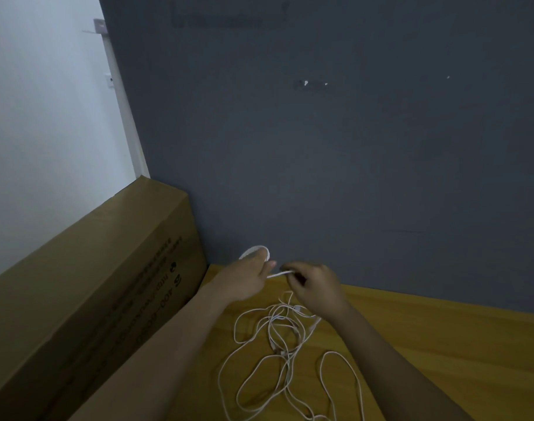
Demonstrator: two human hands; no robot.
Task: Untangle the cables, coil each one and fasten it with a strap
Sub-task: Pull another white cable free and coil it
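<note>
Both my hands are raised over the far end of the wooden tabletop (441, 344), close to the dark grey wall (320, 147). My left hand (247, 279) holds a small white coil (255, 252); its loop arcs up above my knuckles, and my fingers are curled round its lower part, with the thumb tip showing pale toward the right. A short white strand (279, 273) runs nearly level from that hand to my right hand (316, 288), the two hands near each other but not touching. My right fingers are bent in and pinch the strand's end; the blur keeps me from telling which fingertips meet on it. Below my hands the remaining white cables (278, 344) lie in a loose tangle on the wood: several strands cross in a knot near the middle, wide loops trail toward me and off the bottom edge, and one long narrow loop sits apart to the right. A few plugs show inside the knot, too small to name. I cannot tell whether the strand I hold joins that tangle. A long cardboard box (92, 284) with black print on its side lies along the left of the table, its end against the grey wall. A white wall (47, 117) stands behind it.
</note>
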